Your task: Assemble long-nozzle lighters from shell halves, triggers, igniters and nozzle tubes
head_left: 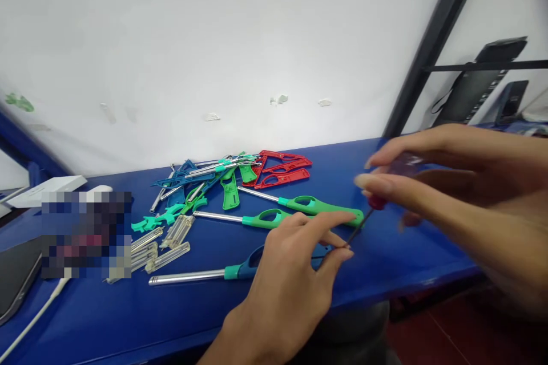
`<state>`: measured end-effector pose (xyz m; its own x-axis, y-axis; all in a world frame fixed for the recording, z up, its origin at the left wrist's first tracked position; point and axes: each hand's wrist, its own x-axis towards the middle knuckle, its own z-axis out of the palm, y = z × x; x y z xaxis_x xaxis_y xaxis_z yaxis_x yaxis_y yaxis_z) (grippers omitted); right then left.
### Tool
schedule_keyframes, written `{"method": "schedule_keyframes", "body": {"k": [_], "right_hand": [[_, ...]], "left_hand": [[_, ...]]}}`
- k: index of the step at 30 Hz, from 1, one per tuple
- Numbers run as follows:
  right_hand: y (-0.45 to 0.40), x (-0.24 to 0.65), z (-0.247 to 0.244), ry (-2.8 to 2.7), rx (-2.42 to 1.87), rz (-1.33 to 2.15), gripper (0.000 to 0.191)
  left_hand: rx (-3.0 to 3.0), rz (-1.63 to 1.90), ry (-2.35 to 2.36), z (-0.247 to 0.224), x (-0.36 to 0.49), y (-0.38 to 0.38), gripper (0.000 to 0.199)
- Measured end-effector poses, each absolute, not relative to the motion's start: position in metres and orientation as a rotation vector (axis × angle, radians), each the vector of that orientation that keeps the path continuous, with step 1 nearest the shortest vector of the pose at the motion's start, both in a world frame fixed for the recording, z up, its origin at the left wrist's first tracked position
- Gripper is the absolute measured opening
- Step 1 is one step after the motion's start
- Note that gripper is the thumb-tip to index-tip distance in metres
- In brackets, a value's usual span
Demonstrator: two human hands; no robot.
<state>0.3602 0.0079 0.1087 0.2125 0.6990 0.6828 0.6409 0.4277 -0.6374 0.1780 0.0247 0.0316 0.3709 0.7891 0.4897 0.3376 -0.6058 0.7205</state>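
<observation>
My right hand [445, 188] grips the handle of a screwdriver [377, 202], whose thin shaft slants down to the left. Its tip meets the fingertips of my left hand [295, 262], which are pinched at the end of a blue lighter [249, 266] lying on the blue table [385, 285]. My left hand covers much of the lighter's handle. Behind it lie two green lighters, one nearer [268, 218] and one farther [319, 205], with silver tubes pointing left. What sits between my left fingertips is too small to tell.
A pile of blue and green lighter parts [231, 191] and red shells [285, 177] lies near the white wall. Clear plastic tubes [168, 258] and teal pieces [165, 215] are to the left. A white cable [38, 315], a dark device [17, 279] and a white box [47, 189] stand farther left.
</observation>
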Motion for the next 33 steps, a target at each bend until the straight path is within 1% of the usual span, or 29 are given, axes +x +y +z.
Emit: {"method": "schedule_keyframes", "body": {"k": [3,4,15,20,33], "right_hand": [[0.010,0.350,0.114,-1.671,-1.315,0.059,0.015],[0.012,0.348,0.115,-1.707,-1.333,0.071,0.010],[0.015,0.351,0.116,-1.752,-1.392,0.154,0.010],[0.016,0.350,0.114,-1.764,-1.394,0.208,0.007],[0.017,0.348,0.115,-1.771,-1.416,0.263,0.007]], "left_hand": [[2.195,1.142,1.011,0.026,0.181,0.030,0.047],[2.220,1.137,1.021,0.023,0.182,0.032,0.047],[2.371,1.154,1.091,0.016,0.181,0.035,0.036],[2.356,1.151,1.085,0.013,0.180,0.037,0.035],[2.257,1.125,1.066,0.006,0.179,0.036,0.033]]}}
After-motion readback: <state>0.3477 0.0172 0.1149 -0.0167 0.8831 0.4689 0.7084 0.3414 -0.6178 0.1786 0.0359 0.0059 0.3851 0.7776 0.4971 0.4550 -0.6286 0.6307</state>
